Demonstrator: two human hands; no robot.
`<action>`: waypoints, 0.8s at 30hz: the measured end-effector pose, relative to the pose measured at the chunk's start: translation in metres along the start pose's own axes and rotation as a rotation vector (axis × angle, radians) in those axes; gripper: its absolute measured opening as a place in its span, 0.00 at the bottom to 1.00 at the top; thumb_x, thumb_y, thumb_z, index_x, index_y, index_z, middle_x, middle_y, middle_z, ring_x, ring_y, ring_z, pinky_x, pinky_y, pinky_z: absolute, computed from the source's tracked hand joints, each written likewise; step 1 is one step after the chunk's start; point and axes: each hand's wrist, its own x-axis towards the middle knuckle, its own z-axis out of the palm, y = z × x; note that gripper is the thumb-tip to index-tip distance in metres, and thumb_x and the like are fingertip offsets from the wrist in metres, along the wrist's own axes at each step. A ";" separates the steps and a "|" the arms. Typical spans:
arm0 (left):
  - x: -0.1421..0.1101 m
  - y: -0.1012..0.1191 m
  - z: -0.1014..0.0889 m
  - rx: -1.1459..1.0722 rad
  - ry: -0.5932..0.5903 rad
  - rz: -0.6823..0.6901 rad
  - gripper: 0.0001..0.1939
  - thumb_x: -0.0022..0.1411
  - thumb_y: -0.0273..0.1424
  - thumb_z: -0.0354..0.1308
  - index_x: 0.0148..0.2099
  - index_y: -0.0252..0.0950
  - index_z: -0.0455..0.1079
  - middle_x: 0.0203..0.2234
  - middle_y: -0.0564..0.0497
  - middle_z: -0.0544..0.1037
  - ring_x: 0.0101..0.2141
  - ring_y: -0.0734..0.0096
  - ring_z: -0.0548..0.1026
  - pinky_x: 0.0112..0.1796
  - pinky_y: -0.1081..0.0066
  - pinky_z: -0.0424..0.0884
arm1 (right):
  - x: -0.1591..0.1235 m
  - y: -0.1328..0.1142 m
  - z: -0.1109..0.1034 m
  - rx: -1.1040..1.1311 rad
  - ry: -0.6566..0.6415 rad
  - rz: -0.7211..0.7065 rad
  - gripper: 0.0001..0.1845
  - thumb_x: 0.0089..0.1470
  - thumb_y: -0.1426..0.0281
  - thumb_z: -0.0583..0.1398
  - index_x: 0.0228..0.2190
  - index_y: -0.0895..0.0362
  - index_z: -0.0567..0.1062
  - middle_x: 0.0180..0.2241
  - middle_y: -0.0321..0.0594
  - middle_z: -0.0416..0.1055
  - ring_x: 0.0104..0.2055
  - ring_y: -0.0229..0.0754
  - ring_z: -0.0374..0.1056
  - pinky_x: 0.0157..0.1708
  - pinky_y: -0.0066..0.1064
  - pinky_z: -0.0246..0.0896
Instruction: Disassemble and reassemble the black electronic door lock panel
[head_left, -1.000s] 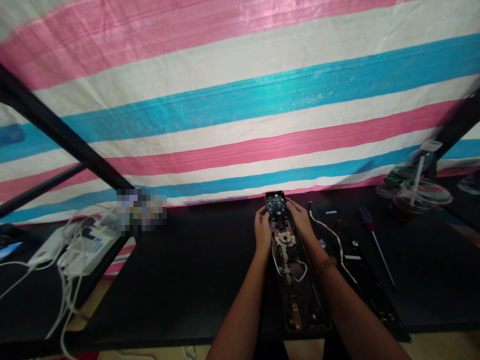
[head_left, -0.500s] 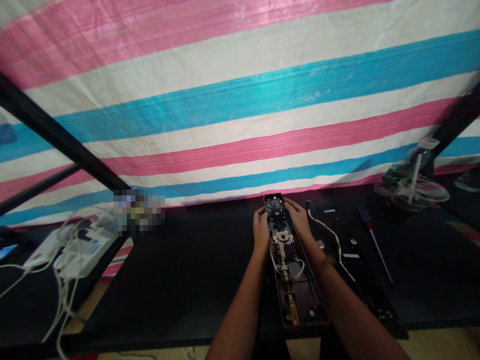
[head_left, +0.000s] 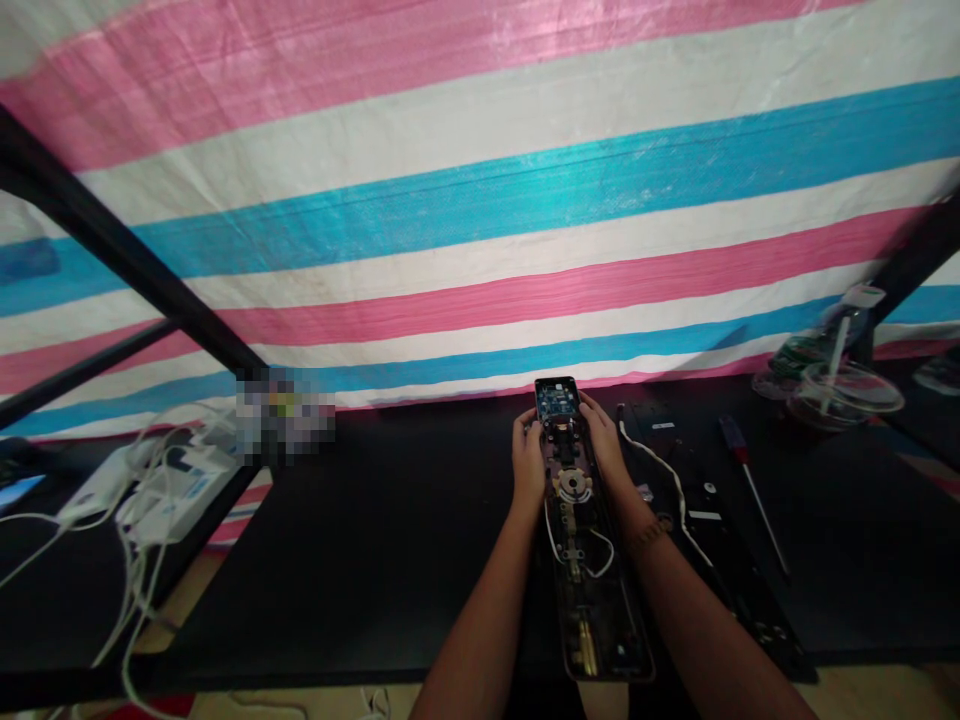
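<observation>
A long, narrow, opened electronic panel (head_left: 581, 540) lies lengthwise on the black table (head_left: 375, 540), showing a blue circuit board at its far end, a round metal part, white wires and a brass piece near me. My left hand (head_left: 528, 462) grips its left edge near the far end. My right hand (head_left: 602, 448) grips the right edge opposite, fingers curled onto the board area.
To the right lie a black cover plate with a white cable (head_left: 675, 490), a red-handled screwdriver (head_left: 750, 480) and a clear plastic cup with lid and straw (head_left: 840, 385). White chargers and cords (head_left: 157, 490) sit at left. A striped tarp (head_left: 480, 200) hangs behind.
The panel has turned slightly, its near end swinging left so that it lies straighter toward me. Both hands kept their grip at the far end.
</observation>
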 end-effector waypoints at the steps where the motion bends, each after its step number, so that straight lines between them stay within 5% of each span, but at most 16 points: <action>1: 0.000 0.000 0.000 -0.004 -0.001 0.004 0.14 0.62 0.37 0.54 0.47 0.37 0.70 0.40 0.48 0.77 0.42 0.65 0.75 0.46 0.66 0.70 | 0.000 -0.001 0.000 0.006 0.002 0.003 0.28 0.47 0.56 0.63 0.48 0.58 0.78 0.48 0.47 0.78 0.50 0.51 0.73 0.53 0.43 0.65; 15: -0.014 0.015 0.001 0.003 -0.079 0.102 0.17 0.63 0.35 0.51 0.53 0.39 0.69 0.48 0.47 0.77 0.47 0.64 0.74 0.50 0.66 0.68 | -0.009 -0.019 0.002 0.051 -0.062 -0.120 0.31 0.50 0.56 0.63 0.53 0.56 0.75 0.56 0.45 0.72 0.59 0.50 0.67 0.59 0.41 0.61; 24: -0.011 0.017 0.003 0.026 -0.057 0.111 0.17 0.60 0.32 0.52 0.51 0.37 0.69 0.49 0.47 0.76 0.50 0.63 0.72 0.52 0.65 0.66 | -0.005 -0.014 0.002 0.104 -0.071 -0.077 0.30 0.50 0.57 0.63 0.53 0.56 0.75 0.56 0.45 0.73 0.58 0.50 0.68 0.59 0.42 0.60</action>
